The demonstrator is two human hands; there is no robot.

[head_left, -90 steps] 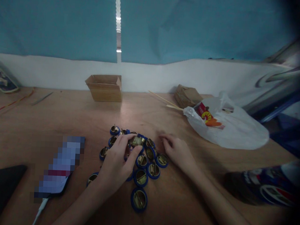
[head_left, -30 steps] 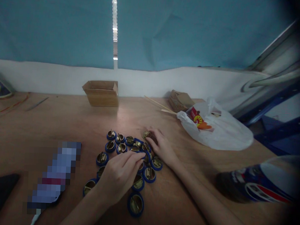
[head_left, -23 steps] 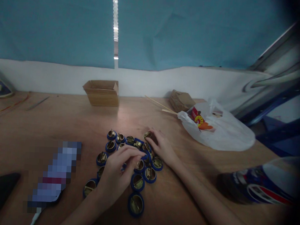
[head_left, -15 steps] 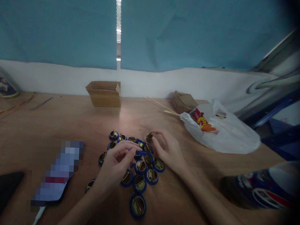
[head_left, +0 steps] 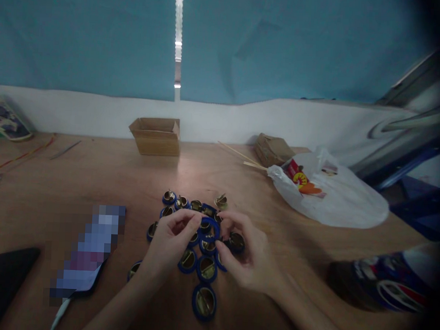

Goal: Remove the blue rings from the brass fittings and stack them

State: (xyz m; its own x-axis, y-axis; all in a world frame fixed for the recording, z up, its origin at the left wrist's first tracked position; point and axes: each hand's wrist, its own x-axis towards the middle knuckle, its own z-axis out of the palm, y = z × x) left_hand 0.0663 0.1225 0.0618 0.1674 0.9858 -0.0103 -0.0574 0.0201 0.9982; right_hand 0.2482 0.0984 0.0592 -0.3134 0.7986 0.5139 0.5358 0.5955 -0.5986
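My left hand pinches a blue ring between thumb and fingertips, above a cluster of round pin badges. My right hand is at the ring's right side, thumb and fingers apart around its edge; whether they touch it I cannot tell. A gold pin back without visible blue edging lies beyond the right fingertips. Several blue-rimmed badges lie with their brassy pin sides up, among them a near badge and a badge at the far left of the cluster. My hands hide part of the cluster.
A phone with a white cable lies to the left, near a dark flat object. An open cardboard box stands by the wall. At the right are a brown package, a white plastic bag and a cola bottle on its side.
My right hand has let go of the gold pin back, leaving it on the table, and moved nearer to the ring. My left hand still pinches the ring. The view has shifted slightly.
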